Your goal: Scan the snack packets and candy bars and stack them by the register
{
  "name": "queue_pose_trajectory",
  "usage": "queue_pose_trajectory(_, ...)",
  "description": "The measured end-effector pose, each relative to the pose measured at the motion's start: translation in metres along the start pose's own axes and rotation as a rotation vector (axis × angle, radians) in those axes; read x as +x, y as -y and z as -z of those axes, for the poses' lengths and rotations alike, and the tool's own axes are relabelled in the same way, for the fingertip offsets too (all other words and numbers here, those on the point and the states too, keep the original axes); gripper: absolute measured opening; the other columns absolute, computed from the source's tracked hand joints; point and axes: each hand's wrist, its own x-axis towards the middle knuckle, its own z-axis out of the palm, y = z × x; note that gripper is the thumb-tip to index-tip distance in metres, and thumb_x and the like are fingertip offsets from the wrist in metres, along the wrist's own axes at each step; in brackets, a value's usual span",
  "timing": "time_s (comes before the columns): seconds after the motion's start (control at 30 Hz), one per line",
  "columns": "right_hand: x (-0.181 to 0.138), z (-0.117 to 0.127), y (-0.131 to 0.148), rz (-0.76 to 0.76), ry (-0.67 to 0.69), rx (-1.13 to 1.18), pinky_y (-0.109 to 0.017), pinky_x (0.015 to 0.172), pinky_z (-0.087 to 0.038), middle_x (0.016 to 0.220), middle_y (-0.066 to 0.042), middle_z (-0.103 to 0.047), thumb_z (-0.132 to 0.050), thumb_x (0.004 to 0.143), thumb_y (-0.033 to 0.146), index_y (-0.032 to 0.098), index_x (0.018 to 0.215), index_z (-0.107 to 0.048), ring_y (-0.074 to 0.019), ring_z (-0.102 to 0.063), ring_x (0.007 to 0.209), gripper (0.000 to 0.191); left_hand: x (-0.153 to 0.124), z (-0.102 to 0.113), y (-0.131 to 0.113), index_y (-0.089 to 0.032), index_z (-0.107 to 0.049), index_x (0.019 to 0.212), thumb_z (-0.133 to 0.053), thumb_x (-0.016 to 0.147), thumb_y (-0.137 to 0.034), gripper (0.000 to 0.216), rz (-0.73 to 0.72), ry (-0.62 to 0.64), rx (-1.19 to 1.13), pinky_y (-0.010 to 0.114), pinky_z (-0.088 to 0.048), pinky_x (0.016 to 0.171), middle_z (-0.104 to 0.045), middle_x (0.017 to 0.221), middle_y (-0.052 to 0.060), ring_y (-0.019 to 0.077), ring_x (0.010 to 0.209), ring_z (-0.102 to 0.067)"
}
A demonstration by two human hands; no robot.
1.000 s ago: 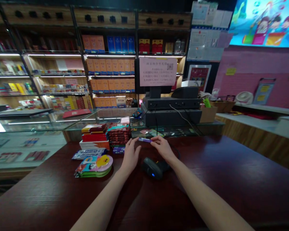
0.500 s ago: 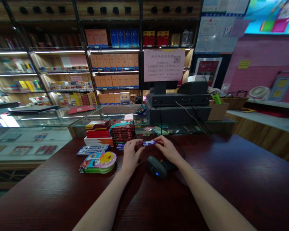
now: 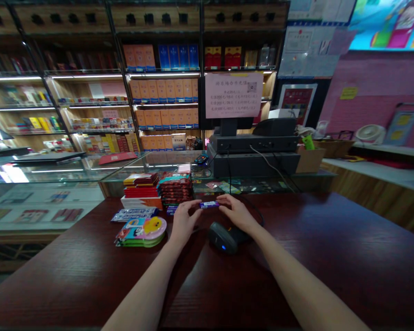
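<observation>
Between my two hands, a small purple packet [image 3: 209, 204] with a pale printed patch is held level above the dark table. My left hand [image 3: 184, 222] pinches its left end, and my right hand [image 3: 238, 212] pinches the right end. Below them lies a black barcode scanner [image 3: 223, 238] with a blue light. Left of my left hand is a stack of brown-red packets [image 3: 176, 187], with purple packets [image 3: 171, 210] partly hidden at its foot. Nearby are a pile of red and orange packs [image 3: 142, 189], blue-and-silver packets [image 3: 134, 214] and colourful packs with a yellow duck [image 3: 141, 231].
A glass counter [image 3: 152, 161] runs behind the table [image 3: 313, 239]. On it stands a black register [image 3: 255, 154] with cables and a pink notice [image 3: 232, 95]. Shelves [image 3: 163, 101] of boxed goods line the back. A cardboard box [image 3: 308, 158] sits right of the register.
Both hands and the purple packet have shifted slightly left in view. The grip looks the same, and the stacks have stayed in place.
</observation>
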Motion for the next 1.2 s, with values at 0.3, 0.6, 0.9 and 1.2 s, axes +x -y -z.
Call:
queue_pose_trajectory(0.3, -0.032, 0.044, 0.01, 0.03, 0.297, -0.119, -0.045, 0.111, -0.043, 0.134, -0.008, -0.064, -0.061, 0.088, 0.038, 0.025, 0.128, -0.06, -0.0249, -0.059, 0.125, 0.042, 0.004, 0.006, 0.009, -0.025, -0.075, 0.108, -0.072, 0.081, -0.02, 0.028, 0.063, -0.1, 0.042, 0.036, -0.05, 0.098, -0.075, 0.106, 0.003, 0.0205, 0.105, -0.065)
queue_pose_trajectory(0.6, -0.064, 0.056, 0.01, -0.033, 0.511, -0.461, -0.059, 0.121, -0.007, 0.149, -0.01, -0.051, -0.086, 0.062, 0.051, 0.029, 0.143, -0.051, -0.0342, -0.037, 0.143, 0.091, 0.006, 0.007, 0.017, -0.027, -0.074, 0.109, -0.073, 0.082, -0.023, 0.028, 0.03, -0.175, 0.153, 0.037, -0.049, 0.097, -0.073, 0.101, 0.005, 0.0214, 0.103, -0.063)
queue_pose_trajectory(0.9, -0.064, 0.049, 0.005, 0.059, 0.461, -0.478, -0.057, 0.12, -0.01, 0.124, -0.006, -0.068, -0.074, 0.077, 0.051, 0.03, 0.129, -0.063, -0.0272, -0.057, 0.121, 0.057, 0.005, 0.01, 0.015, -0.03, -0.074, 0.108, -0.075, 0.081, -0.024, 0.028, 0.048, -0.198, 0.25, 0.041, -0.045, 0.099, -0.074, 0.103, 0.003, 0.0233, 0.106, -0.062)
queue_pose_trajectory(1.2, -0.052, 0.048, 0.019, 0.091, 0.362, -0.539, -0.06, 0.119, -0.008, 0.122, -0.004, -0.068, -0.071, 0.081, 0.049, 0.033, 0.122, -0.064, -0.0269, -0.057, 0.119, 0.046, 0.004, 0.009, 0.016, -0.032, -0.076, 0.103, -0.075, 0.08, -0.026, 0.024, -0.029, -0.256, 0.29, 0.047, -0.041, 0.105, -0.063, 0.129, 0.004, 0.0276, 0.121, -0.053)
